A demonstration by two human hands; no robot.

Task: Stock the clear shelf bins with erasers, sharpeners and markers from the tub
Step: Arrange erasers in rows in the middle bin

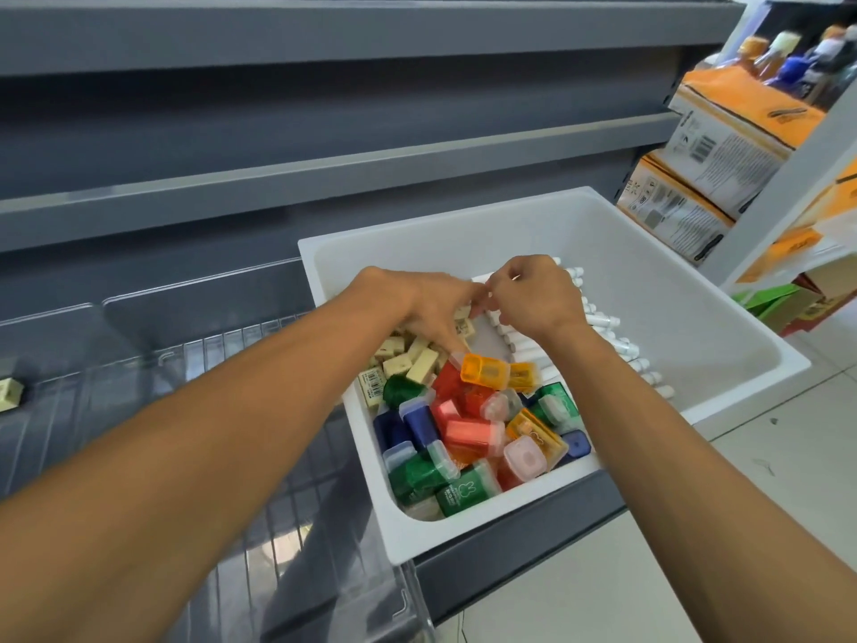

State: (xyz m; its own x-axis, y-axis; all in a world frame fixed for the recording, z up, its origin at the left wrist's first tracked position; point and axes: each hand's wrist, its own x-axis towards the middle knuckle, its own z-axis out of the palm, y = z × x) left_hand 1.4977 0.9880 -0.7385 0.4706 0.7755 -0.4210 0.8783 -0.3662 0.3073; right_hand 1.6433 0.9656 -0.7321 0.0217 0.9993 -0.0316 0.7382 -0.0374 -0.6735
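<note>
White plastic tub (pixel 686 290) sits on grey metal shelf (pixel 510 573), just right of clear ribbed bins (pixel 139 364). Inside: cream block erasers (pixel 410 362) left, coloured plastic sharpeners (pixel 463 438) front, white markers (pixel 617 345) right. Left grip (pixel 426 308) on the erasers, right grip (pixel 538 299) curled over markers; can't tell if either holds anything

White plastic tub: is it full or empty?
Partly full: the tub holds cream erasers, coloured sharpeners and white markers, well below its rim.
</note>
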